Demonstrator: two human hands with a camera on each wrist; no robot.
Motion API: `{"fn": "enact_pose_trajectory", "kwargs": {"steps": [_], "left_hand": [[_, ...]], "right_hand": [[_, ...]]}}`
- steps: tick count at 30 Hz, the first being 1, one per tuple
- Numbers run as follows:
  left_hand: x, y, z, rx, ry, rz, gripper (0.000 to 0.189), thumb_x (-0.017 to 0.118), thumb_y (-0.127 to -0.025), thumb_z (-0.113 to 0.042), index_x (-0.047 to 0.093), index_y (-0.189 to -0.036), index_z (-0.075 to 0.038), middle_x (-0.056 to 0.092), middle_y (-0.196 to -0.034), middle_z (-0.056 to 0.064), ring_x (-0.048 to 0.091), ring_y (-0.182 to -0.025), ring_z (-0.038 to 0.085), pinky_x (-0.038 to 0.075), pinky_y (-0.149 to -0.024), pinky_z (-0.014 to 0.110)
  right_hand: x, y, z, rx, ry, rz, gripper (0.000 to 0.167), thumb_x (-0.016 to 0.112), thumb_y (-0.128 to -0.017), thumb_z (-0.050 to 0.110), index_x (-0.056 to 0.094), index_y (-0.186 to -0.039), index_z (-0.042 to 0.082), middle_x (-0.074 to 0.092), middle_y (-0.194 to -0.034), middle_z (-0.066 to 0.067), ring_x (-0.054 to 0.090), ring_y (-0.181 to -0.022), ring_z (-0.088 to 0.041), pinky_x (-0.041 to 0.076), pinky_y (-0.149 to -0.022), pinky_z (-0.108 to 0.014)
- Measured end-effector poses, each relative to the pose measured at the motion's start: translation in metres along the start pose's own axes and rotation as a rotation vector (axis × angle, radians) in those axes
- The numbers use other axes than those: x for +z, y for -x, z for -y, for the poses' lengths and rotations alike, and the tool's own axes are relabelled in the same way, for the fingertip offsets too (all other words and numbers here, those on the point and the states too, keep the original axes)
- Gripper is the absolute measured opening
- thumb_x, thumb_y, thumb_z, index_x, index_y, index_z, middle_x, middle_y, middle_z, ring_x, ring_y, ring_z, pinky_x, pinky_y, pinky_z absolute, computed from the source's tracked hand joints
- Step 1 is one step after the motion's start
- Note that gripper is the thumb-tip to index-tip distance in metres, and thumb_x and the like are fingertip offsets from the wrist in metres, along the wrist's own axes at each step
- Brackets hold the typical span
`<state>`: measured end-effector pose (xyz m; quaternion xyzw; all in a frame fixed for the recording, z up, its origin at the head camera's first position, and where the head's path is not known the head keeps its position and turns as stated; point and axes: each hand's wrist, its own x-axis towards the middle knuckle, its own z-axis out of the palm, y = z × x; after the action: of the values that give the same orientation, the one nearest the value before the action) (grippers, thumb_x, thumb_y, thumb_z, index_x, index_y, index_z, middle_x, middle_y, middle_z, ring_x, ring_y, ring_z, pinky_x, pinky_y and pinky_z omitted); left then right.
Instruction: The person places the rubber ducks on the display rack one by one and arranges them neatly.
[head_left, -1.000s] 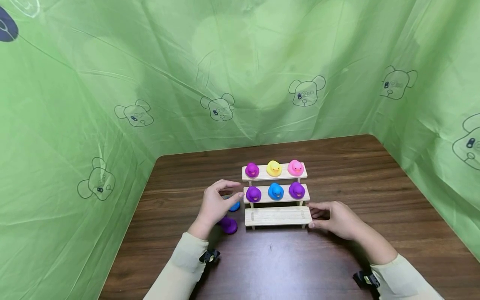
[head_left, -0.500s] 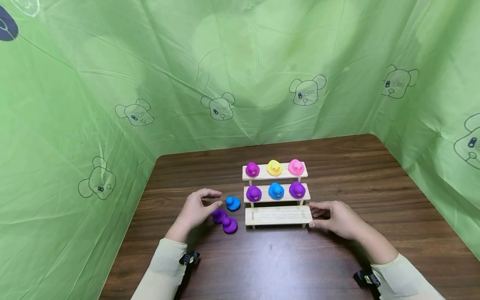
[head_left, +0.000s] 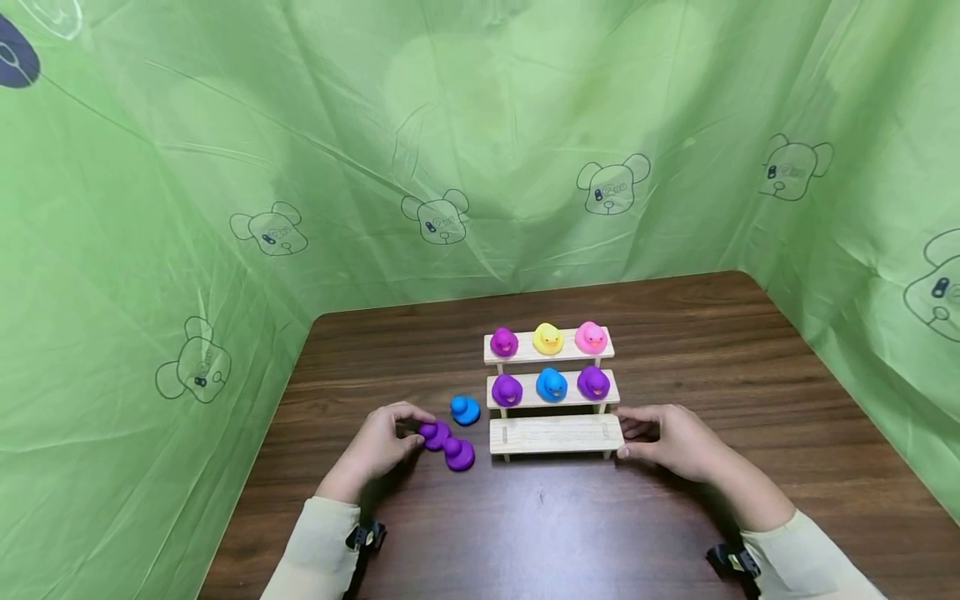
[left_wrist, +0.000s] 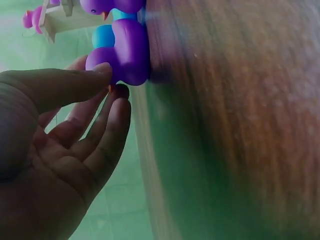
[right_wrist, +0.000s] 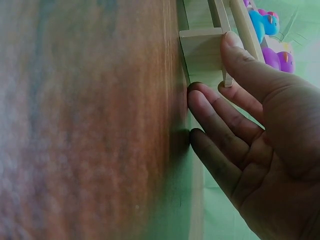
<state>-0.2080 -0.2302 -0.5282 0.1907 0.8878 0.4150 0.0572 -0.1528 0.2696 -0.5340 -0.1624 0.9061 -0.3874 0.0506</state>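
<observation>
My left hand (head_left: 378, 446) is at a purple rubber duck (head_left: 434, 434), thumb and forefinger on either side of its head. In the left wrist view the thumb lies against that purple duck's head (left_wrist: 101, 60). Right beside it on the table is a second purple duck (head_left: 459, 454), with a blue duck (head_left: 465, 409) behind. My right hand (head_left: 671, 437) holds the right end of the lowest step of a three-step wooden stand (head_left: 557, 434). In the right wrist view its thumb rests on the board's edge (right_wrist: 227, 30); the other fingers are spread below.
The top step carries a purple duck (head_left: 504, 342), a yellow duck (head_left: 548, 338) and a pink duck (head_left: 591, 337). On the middle step sit two purple ducks and a blue duck (head_left: 551, 384). Green printed sheeting (head_left: 517, 242) encloses the brown wooden table (head_left: 555, 533).
My left hand has drawn back leftward from beside the stand, then lowered onto the leftmost loose purple duck. My right hand stays at the stand's end.
</observation>
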Motion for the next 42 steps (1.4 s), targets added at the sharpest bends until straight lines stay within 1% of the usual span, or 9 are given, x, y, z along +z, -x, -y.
{"fn": "enact_pose_trajectory", "kwargs": {"steps": [6,10,13,16,19,23,31,37,42], "left_hand": [[0.0002,0.0036,0.0024,-0.008,-0.164,-0.093,0.029,0.095,-0.078,-0.015,0.077,-0.099,-0.023,0.071,-0.093,-0.011,0.069,-0.090,0.015,0.056,-0.085,0.039],[-0.0004,0.0048,0.0025,0.008,-0.241,-0.116,0.032,0.098,-0.075,-0.028,0.073,-0.095,-0.026,0.069,-0.090,-0.011,0.067,-0.088,0.014,0.054,-0.083,0.038],[-0.0008,0.0048,0.0030,0.031,-0.216,-0.115,0.033,0.096,-0.077,-0.032,0.074,-0.100,-0.022,0.071,-0.096,-0.005,0.069,-0.093,0.017,0.055,-0.086,0.041],[-0.0014,0.0053,0.0039,0.046,-0.158,-0.094,0.033,0.093,-0.081,-0.027,0.077,-0.108,-0.018,0.073,-0.104,-0.001,0.069,-0.100,0.018,0.056,-0.090,0.044],[-0.0022,0.0063,0.0050,0.065,-0.114,-0.059,0.031,0.090,-0.085,-0.018,0.079,-0.114,-0.015,0.075,-0.111,-0.003,0.069,-0.108,0.017,0.055,-0.097,0.043],[-0.0024,0.0067,0.0072,0.087,-0.100,-0.047,0.029,0.090,-0.084,-0.012,0.080,-0.112,-0.014,0.075,-0.115,-0.006,0.068,-0.114,0.016,0.052,-0.103,0.040],[-0.0025,0.0059,0.0076,0.034,-0.050,-0.042,0.027,0.090,-0.084,-0.014,0.080,-0.110,-0.015,0.076,-0.119,-0.004,0.069,-0.116,0.019,0.056,-0.100,0.041],[-0.0035,0.0056,0.0067,0.005,-0.086,-0.044,0.026,0.091,-0.084,-0.018,0.081,-0.108,-0.019,0.076,-0.117,-0.008,0.067,-0.118,0.018,0.050,-0.107,0.044],[-0.0026,0.0049,0.0071,-0.002,-0.089,-0.047,0.026,0.091,-0.084,-0.018,0.081,-0.108,-0.020,0.076,-0.116,-0.008,0.068,-0.118,0.019,0.050,-0.107,0.045]], "right_hand": [[0.0005,0.0001,0.0013,-0.004,0.003,0.001,0.062,0.090,-0.084,0.030,0.069,-0.135,0.001,0.077,-0.103,0.009,0.075,-0.095,-0.014,0.059,-0.089,-0.033],[0.0005,0.0001,0.0009,-0.005,0.000,-0.001,0.062,0.090,-0.084,0.029,0.069,-0.135,0.001,0.077,-0.103,0.009,0.075,-0.095,-0.015,0.059,-0.088,-0.032],[0.0007,-0.0001,0.0000,-0.004,-0.003,-0.002,0.062,0.090,-0.084,0.030,0.069,-0.135,0.001,0.077,-0.104,0.009,0.075,-0.095,-0.014,0.059,-0.088,-0.032],[0.0011,-0.0003,-0.0009,-0.005,-0.006,-0.002,0.063,0.090,-0.084,0.032,0.069,-0.135,0.001,0.077,-0.104,0.009,0.075,-0.095,-0.013,0.059,-0.088,-0.032],[0.0014,-0.0004,-0.0014,-0.007,-0.005,-0.001,0.064,0.090,-0.084,0.033,0.069,-0.135,0.001,0.077,-0.104,0.009,0.074,-0.095,-0.013,0.059,-0.088,-0.032],[0.0009,-0.0001,-0.0013,-0.006,-0.005,0.000,0.064,0.090,-0.084,0.033,0.069,-0.135,0.001,0.077,-0.103,0.009,0.074,-0.095,-0.013,0.059,-0.088,-0.032],[-0.0002,0.0001,0.0003,0.001,-0.008,0.005,0.063,0.090,-0.084,0.031,0.069,-0.135,0.002,0.077,-0.103,0.009,0.075,-0.095,-0.014,0.059,-0.088,-0.033],[0.0003,0.0000,-0.0001,0.001,-0.014,0.005,0.063,0.090,-0.084,0.032,0.069,-0.135,0.002,0.077,-0.103,0.009,0.075,-0.096,-0.015,0.060,-0.088,-0.034],[0.0002,-0.0001,-0.0014,-0.002,-0.002,0.002,0.064,0.090,-0.084,0.034,0.069,-0.135,0.002,0.077,-0.104,0.010,0.074,-0.095,-0.014,0.059,-0.090,-0.037]]}}
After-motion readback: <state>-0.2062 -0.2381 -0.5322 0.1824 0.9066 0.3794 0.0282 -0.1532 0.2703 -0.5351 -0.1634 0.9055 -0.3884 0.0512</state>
